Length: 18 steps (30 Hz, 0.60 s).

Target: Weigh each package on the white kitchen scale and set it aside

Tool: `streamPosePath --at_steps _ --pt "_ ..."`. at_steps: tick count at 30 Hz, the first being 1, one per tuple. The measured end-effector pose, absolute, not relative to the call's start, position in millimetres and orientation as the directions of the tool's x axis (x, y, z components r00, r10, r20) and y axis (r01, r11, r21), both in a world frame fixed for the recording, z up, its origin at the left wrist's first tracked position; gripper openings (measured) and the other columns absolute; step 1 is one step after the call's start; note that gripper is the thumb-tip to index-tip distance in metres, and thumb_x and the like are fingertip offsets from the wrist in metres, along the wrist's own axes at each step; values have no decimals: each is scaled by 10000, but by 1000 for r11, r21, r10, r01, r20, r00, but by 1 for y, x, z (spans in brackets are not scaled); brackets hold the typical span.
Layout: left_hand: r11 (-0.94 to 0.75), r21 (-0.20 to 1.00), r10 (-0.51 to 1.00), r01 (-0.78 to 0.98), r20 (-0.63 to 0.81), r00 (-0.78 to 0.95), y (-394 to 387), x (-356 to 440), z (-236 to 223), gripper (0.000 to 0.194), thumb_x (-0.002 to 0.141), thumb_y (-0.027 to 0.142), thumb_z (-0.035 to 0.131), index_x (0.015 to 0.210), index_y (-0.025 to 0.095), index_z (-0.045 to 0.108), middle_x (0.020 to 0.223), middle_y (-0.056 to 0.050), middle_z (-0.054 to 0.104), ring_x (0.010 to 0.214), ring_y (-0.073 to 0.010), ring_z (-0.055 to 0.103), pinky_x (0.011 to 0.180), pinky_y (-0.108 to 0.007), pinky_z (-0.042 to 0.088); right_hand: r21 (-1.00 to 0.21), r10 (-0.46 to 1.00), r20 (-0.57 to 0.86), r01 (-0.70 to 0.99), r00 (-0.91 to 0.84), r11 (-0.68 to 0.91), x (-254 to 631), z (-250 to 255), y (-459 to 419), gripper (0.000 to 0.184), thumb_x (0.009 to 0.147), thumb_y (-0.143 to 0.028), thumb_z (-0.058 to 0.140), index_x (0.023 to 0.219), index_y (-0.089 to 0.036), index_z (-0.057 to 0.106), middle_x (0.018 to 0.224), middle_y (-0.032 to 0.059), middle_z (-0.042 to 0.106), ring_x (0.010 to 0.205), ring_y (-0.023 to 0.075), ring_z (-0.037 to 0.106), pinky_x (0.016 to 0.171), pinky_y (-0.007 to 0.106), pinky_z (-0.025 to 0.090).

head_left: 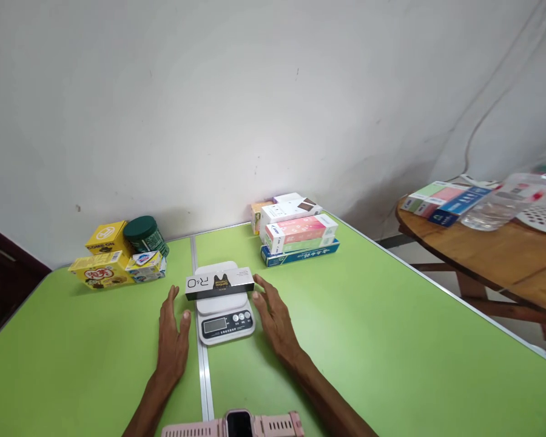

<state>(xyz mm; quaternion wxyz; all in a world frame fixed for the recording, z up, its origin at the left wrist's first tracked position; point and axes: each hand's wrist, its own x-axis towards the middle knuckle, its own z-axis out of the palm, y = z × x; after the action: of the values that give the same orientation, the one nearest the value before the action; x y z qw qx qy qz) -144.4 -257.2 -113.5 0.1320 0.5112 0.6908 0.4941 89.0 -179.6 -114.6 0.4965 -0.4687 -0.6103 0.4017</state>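
A white kitchen scale stands in the middle of the green table. A long black-and-white box lies across the scale's platform. My left hand rests flat on the table just left of the scale, fingers stretched out and holding nothing. On the other side, my right hand lies beside the scale with its fingers spread, the tips near the box's right end. Neither hand grips the box.
Yellow boxes, a green tin and a small packet sit at the back left. A stack of flat boxes is at the back right. A pink watch lies at the near edge. A round wooden table with boxes and a bottle stands to the right.
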Motion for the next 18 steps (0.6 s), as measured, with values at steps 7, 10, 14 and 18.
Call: streamPosePath --at_steps 7,10,14,18 --pt "-47 794 855 606 345 -386 -265 -124 -112 658 1026 557 458 1618 283 379 1676 -97 419 1570 -306 351 1317 -576 217 -927 942 323 172 -87 334 82 -107 -190 603 1018 -598 483 1516 -264 549 1540 117 585 1456 318 508 1238 567 384" --pt "-90 779 852 621 383 -358 -262 -104 -98 664 1030 546 462 1633 292 352 1685 -99 403 1577 -301 334 1313 -572 226 -932 942 336 141 -13 334 94 -97 -186 626 1021 -616 465 1536 -266 520 1555 120 562 1456 313 499 1232 562 382" --pt "-194 739 870 645 433 -235 -233 -60 -65 681 1036 538 465 1648 278 321 1687 -110 397 1584 -298 318 1310 -553 228 -929 911 360 165 200 331 129 -73 -165 674 1008 -672 432 1514 -241 539 1530 147 570 1434 327 504 1218 562 373" --pt "-309 711 883 631 461 -88 -179 -11 -33 735 1028 558 472 1663 244 275 1698 -135 369 1592 -305 301 1306 -545 219 -896 845 432 257 314 362 175 -43 -125 717 1003 -709 376 1481 -208 563 1523 165 574 1432 338 489 1211 562 350"
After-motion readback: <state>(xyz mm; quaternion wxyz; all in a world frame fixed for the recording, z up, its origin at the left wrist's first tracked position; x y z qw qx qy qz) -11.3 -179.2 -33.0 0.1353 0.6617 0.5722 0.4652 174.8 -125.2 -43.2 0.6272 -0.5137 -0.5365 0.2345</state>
